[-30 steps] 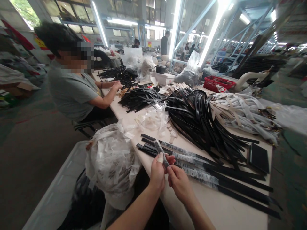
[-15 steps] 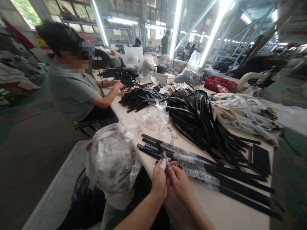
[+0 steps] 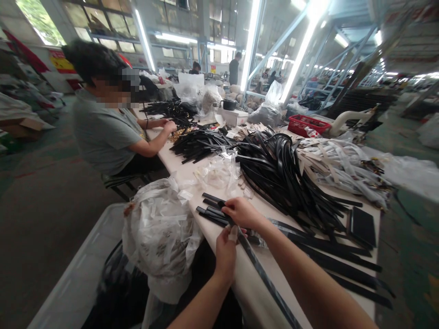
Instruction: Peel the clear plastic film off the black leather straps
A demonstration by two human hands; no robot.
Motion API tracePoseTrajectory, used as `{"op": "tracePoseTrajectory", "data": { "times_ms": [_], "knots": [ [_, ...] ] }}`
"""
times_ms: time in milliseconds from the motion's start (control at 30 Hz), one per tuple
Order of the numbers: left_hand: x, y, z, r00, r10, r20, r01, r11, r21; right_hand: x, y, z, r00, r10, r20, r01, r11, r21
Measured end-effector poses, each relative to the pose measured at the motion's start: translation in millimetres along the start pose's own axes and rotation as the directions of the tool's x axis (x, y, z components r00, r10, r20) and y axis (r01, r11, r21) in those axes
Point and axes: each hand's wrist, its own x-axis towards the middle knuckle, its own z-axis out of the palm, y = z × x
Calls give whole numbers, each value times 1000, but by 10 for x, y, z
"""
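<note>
My left hand [image 3: 226, 249] pinches a long black strap [image 3: 264, 276] near its end; the strap runs back along the table edge toward me. My right hand [image 3: 242, 212] reaches forward over the same strap's tip, its fingers closed around it. Just beyond lie several flat black straps [image 3: 322, 249], some in clear plastic sleeves, side by side on the white table [image 3: 240, 283]. A bandage wraps one finger of my left hand.
A big heap of black straps [image 3: 281, 173] fills the table's middle, with white-wrapped ones [image 3: 339, 167] to its right. A plastic bag of wrappers [image 3: 161, 228] hangs at the table edge above a bin [image 3: 68, 288]. A seated co-worker [image 3: 106, 123] works at the far left.
My right hand has moved forward along the strap to its tip. The strap, held upright before, now lies low along the table edge. The view has shifted slightly.
</note>
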Motion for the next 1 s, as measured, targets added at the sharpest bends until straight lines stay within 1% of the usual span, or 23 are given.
{"op": "tracePoseTrajectory", "data": {
  "times_ms": [100, 200, 233, 300, 367, 400, 467, 500, 533, 567, 600, 633, 667, 700, 733, 767, 800, 833, 867, 900, 933, 967, 1000],
  "knots": [
    [31, 12, 1, 999, -27, 24, 27, 1000, 8, 320, -76, -111, 996, -19, -91, 22, 999, 36],
    [34, -57, -6, 995, -54, 86, 46, 994, 99, 567, -217, -348, 978, -18, -207, 37, 995, 89],
    [37, -82, -9, 994, -59, 95, 48, 992, 120, 621, -287, -430, 974, -18, -226, 44, 993, 111],
    [70, -105, -14, 996, -57, 72, 49, 993, 104, 639, -432, -569, 973, -22, -231, 58, 987, 151],
    [155, -89, -18, 999, -39, 5, 39, 999, 32, 475, -526, -662, 973, -25, -231, 58, 989, 137],
    [218, -73, -20, 999, -22, -32, 22, 1000, -3, 307, -528, -692, 973, -20, -230, 45, 994, 101],
    [364, -53, -29, 997, 22, -74, -25, 999, -28, -213, -418, -729, 980, 21, -198, -24, 1000, -12],
    [439, -53, -38, 997, 40, -72, -42, 999, -17, -557, -306, -734, 986, 74, -149, -84, 994, -65],
    [507, -58, -52, 997, 53, -60, -53, 999, 6, -948, -168, -727, 983, 158, -88, -168, 979, -117],
    [564, -64, -72, 997, 60, -41, -58, 997, 44, -1371, -15, -706, 960, 273, -54, -278, 951, -139],
    [609, -65, -101, 998, 63, -15, -61, 993, 100, -1810, 137, -667, 914, 406, -29, -406, 906, -118],
    [639, -53, -137, 998, 57, 22, -60, 982, 182, -2244, 271, -608, 845, 535, -6, -534, 842, -79],
    [652, -23, -180, 997, 43, 64, -60, 954, 293, -2653, 374, -527, 772, 635, 5, -635, 772, -31],
    [650, 25, -225, 994, 28, 103, -70, 900, 431, -3015, 437, -427, 707, 707, -6, -707, 707, 36],
    [630, 90, -267, 990, 12, 138, -91, 807, 583, -3314, 457, -312, 657, 754, -1, -750, 654, 96],
    [590, 164, -298, 989, 17, 148, -121, 672, 731, -3539, 440, -187, 627, 779, -1, -771, 622, 137],
    [528, 239, -315, 985, 80, 151, -171, 511, 843, -3688, 397, -59, 617, 787, -27, -775, 613, 155],
    [440, 304, -314, 966, 168, 195, -245, 367, 897, -3766, 344, 67, 625, 778, -66, -765, 627, 147],
    [326, 350, -295, 930, 227, 289, -343, 258, 903, -3787, 294, 183, 647, 752, -123, -744, 659, 115],
    [187, 370, -263, 873, 230, 429, -472, 185, 862, -3770, 259, 287, 679, 710, -188, -713, 698, 64],
    [30, 363, -221, 787, 171, 594, -616, 152, 773, -3736, 246, 375, 712, 658, -245, -677, 736, 7],
    [-135, 330, -176, 661, 64, 748, -747, 157, 646, -3701, 258, 443, 745, 600, -291, -637, 770, -43],
    [-293, 276, -130, 519, -49, 853, -836, 176, 519, -3676, 292, 488, 779, 544, -312, -592, 803, -78]
  ]
}}
